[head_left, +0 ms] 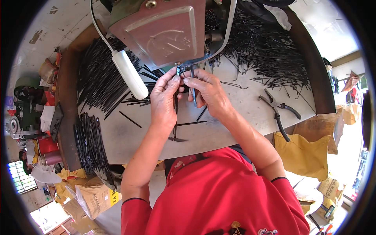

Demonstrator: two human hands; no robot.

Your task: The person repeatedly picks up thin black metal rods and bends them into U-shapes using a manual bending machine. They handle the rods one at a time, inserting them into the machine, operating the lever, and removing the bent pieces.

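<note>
Close under the head of a reddish-brown machine (164,35), both my hands are raised near each other. My left hand (163,96) is closed, thumb against fingers, on a thin black rod (176,113) that points down toward me. The rod's upper end meets a small shiny part below the machine head; the exact contact is hidden by my fingertips. In my right hand (211,90) a slim metal tool (194,96), tweezer-like, is pinched between thumb and fingers. Its upper end reaches up beside the machine's lower edge.
Black rods (102,78) lie heaped at the left, with another bundle (89,141) nearer me. Thin bent black wires (266,51) pile up at the far right. Pliers (278,107) rest on the metal table (239,117). A white lamp (129,74) hangs left of the machine.
</note>
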